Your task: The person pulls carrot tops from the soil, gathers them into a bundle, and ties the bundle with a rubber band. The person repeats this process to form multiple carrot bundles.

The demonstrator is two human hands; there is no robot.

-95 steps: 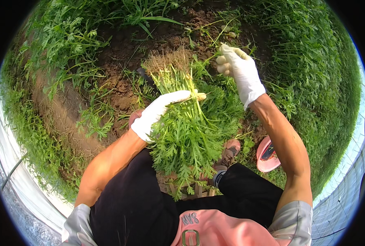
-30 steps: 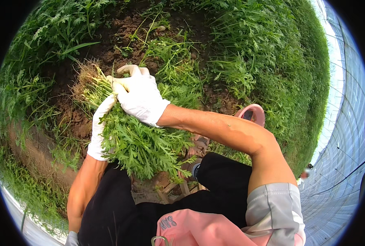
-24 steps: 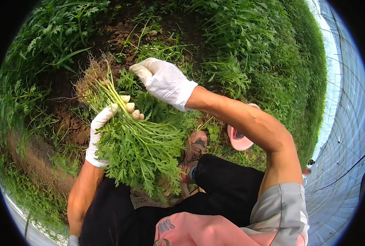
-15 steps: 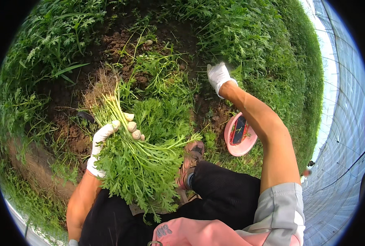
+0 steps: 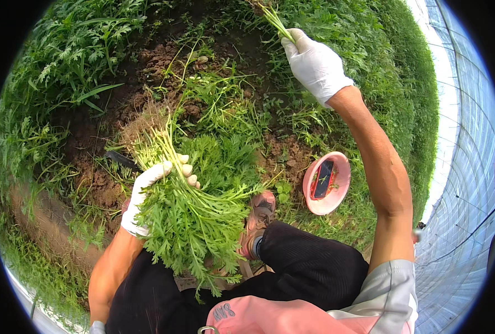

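Leafy bundle [image 5: 194, 228]: gripped by the left hand [image 5: 146, 181], just left of the shoe [image 5: 260, 214], roots pointing away, much as half a second ago.
Pink garment [image 5: 283, 317]: bears short dark lettering [image 5: 223, 312].
Pink bowl [image 5: 343, 173]: holds a dark flat object [image 5: 322, 179]; the right forearm [image 5: 378, 150] now clears its rim.
Small stems [image 5: 273, 20]: newly visible, pinched in the right hand [image 5: 317, 68], which has moved farther out.

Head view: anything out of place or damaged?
Only the dark, phone-like slab looks odd: it lies in the pink bowl right of the shoe, gadget-like amid plants and soil. No visible damage to the bunch of greens in the left hand.
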